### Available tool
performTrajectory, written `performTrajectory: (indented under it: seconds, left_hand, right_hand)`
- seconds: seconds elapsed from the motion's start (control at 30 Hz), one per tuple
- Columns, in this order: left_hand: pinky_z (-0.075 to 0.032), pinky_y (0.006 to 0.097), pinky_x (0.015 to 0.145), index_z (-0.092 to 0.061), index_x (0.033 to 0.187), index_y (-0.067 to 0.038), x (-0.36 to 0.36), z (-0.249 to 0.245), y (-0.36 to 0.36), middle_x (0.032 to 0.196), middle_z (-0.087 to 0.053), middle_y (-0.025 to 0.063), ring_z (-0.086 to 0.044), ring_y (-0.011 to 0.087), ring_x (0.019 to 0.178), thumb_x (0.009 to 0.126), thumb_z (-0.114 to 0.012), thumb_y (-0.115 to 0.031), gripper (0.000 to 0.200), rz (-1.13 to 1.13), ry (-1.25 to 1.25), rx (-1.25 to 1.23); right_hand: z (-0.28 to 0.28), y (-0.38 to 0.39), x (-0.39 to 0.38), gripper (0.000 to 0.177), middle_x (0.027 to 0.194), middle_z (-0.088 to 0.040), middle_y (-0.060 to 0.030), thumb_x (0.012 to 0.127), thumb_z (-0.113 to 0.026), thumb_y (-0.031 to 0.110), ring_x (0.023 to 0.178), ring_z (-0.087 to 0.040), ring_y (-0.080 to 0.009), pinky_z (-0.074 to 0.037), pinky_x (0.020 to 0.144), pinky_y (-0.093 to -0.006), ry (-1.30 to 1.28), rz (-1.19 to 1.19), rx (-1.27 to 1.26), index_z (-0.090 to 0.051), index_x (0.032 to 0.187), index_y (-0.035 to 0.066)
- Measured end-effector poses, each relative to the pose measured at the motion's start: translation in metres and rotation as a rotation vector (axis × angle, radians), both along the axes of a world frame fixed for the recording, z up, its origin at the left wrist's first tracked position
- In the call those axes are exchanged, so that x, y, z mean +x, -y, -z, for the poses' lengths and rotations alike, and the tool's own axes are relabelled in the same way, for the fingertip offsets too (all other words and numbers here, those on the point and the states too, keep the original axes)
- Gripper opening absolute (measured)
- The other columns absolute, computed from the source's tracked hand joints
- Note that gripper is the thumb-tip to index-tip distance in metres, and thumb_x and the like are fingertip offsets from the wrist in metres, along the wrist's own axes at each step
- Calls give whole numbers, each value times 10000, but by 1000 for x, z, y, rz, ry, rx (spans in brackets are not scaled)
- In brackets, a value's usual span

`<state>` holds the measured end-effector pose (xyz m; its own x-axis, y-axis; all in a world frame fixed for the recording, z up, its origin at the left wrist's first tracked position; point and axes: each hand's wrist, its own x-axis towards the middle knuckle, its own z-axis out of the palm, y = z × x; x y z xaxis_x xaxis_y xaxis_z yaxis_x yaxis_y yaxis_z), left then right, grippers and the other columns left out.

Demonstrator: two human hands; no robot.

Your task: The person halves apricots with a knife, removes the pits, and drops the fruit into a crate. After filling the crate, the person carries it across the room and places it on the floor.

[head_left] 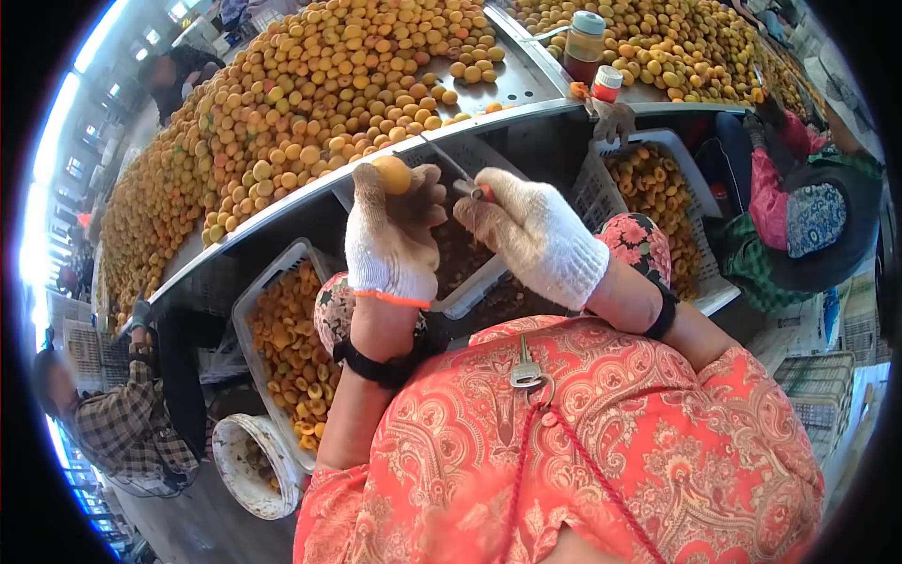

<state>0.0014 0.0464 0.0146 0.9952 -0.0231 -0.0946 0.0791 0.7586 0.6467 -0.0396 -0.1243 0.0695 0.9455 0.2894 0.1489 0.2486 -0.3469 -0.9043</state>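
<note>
My left hand (393, 235), in a stained white knit glove, is closed around a whole orange apricot (391, 175) held near the thumb and fingertips. In my gloved right hand (540, 235) is a small knife (446, 158), its thin blade pointing up and left toward the table edge. The blade is apart from the apricot. Just beyond both hands, a metal sorting table (554, 86) bears a large heap of whole apricots (310, 75). Between my knees, partly hidden by my hands, stands a crate (474, 287) with dark contents I cannot make out.
At my left stands a crate (246, 305) of halved apricots, with a white bucket (230, 461) beside it. Another crate (691, 155) of halves is at right. A jar (584, 47) and a red container (607, 85) stand on the table. Co-workers sit on both sides.
</note>
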Motion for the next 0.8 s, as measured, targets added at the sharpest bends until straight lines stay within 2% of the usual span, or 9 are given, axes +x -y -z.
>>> performTrajectory:
  seconds: [0.03,0.1,0.2,0.43,0.53,0.73,0.8]
  left_hand:
    - [-487,311,631,-605,1052,-31,-3,-5,5,916,-680,123,-641,211,767,968,-579,-431,410,48,50,-24]
    - [-489,306,633,-608,1070,-27,-4,-11,11,928,-684,125,-647,210,780,964,-593,-412,400,109,111,-47]
    - [-502,298,641,-599,1141,-24,-9,-17,11,940,-681,112,-651,196,792,952,-640,-306,342,87,185,34]
    - [-472,233,660,-569,1180,-22,-14,-27,19,947,-632,47,-590,118,772,933,-664,-202,320,-23,273,277]
    - [-440,224,712,-563,1192,-8,-14,-29,20,1018,-612,43,-553,110,822,966,-617,-252,337,-62,254,391]
    - [-438,219,697,-575,1154,-7,-24,-39,20,988,-607,54,-558,105,804,998,-557,-283,316,-51,386,662]
    - [-445,225,701,-576,1153,-10,-25,-37,23,988,-606,62,-563,115,805,1000,-552,-301,330,-27,337,587]
  right_hand:
    - [0,3,1,267,698,-609,-231,967,-590,257,676,-622,-413,-452,572,-424,34,8,79,-558,901,0]
    - [3,6,5,277,681,-596,-228,970,-588,268,664,-622,-404,-452,562,-419,62,22,85,-560,903,1]
    - [12,10,7,290,718,-610,-238,960,-595,295,699,-621,-426,-461,580,-447,119,-5,18,-568,914,9]
    - [13,15,7,308,776,-628,-240,944,-595,330,790,-629,-434,-488,647,-478,203,-46,-120,-567,924,23]
    - [11,17,6,296,779,-627,-240,947,-582,319,793,-632,-431,-493,655,-479,198,-28,-158,-565,928,25]
    - [19,14,3,265,794,-634,-238,950,-557,290,803,-632,-433,-494,657,-484,150,-52,-106,-554,958,25]
    - [23,12,2,265,789,-635,-236,946,-557,286,793,-633,-432,-497,658,-486,155,-49,-101,-552,972,22]
